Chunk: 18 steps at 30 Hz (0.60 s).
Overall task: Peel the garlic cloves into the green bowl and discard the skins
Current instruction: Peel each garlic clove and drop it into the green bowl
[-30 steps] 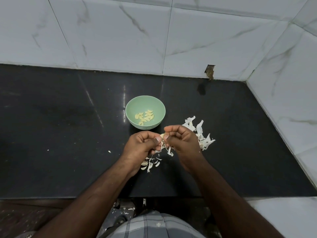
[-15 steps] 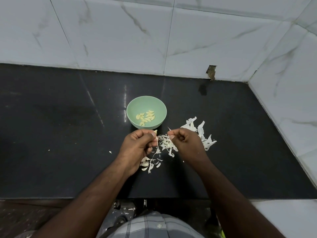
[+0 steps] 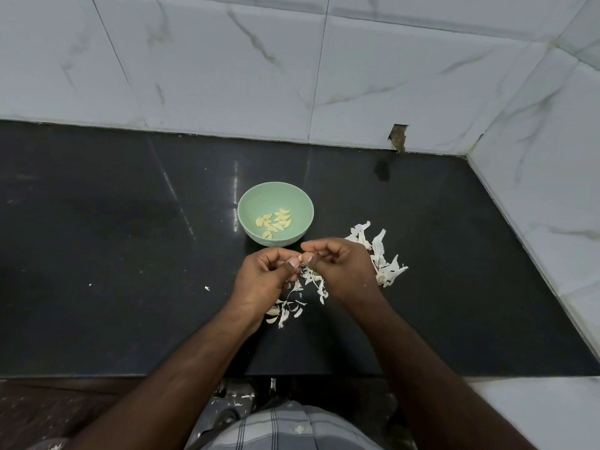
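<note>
Now: left hand and right hand, each grip curled, pinch one garlic clove between them just before the green bowl on the desk. Half a second earlier they stood apart; skin stripping likely resumes. Peeled cloves lie inside bowl; skins right of it.

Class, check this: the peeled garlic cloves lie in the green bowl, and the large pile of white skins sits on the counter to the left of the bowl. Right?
Not quite. In the head view the peeled garlic cloves do lie in the green bowl, but the large pile of white skins sits on the counter to its right.
</note>
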Available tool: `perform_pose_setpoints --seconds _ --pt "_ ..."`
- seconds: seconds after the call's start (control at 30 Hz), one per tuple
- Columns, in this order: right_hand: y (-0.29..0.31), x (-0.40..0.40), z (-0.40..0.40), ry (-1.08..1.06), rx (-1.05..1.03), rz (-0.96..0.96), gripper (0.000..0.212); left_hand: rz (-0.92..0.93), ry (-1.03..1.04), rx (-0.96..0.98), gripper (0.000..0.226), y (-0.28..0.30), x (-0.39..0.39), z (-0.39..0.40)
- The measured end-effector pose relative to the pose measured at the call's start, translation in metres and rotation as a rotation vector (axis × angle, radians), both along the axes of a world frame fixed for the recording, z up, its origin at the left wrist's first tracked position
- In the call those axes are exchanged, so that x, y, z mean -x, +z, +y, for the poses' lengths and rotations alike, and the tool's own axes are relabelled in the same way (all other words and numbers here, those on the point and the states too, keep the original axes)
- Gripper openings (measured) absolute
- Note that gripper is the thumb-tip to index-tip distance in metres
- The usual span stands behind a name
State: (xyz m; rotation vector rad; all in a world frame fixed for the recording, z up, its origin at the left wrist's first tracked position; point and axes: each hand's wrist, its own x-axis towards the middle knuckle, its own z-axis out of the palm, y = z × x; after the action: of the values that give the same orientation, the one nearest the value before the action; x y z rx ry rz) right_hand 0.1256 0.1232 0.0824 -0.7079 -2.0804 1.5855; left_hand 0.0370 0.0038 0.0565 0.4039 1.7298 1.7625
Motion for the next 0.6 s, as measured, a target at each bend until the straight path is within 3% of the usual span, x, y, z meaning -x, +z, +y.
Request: perform_pose_setpoints --seconds 0.37,0.6 --pt "-0.0045 -0.0069 -0.0009 0.079 0.054 0.076 0.033 -0.104 -0.083 -0.037 0.015 -0.0012 0.0039 -0.005" --pt "-0.0042 -0.0055 -0.0033 0.033 0.03 0.055 0.022 0.069 -0.047 0.019 0.014 -0.0011 0.0036 -0.0056"
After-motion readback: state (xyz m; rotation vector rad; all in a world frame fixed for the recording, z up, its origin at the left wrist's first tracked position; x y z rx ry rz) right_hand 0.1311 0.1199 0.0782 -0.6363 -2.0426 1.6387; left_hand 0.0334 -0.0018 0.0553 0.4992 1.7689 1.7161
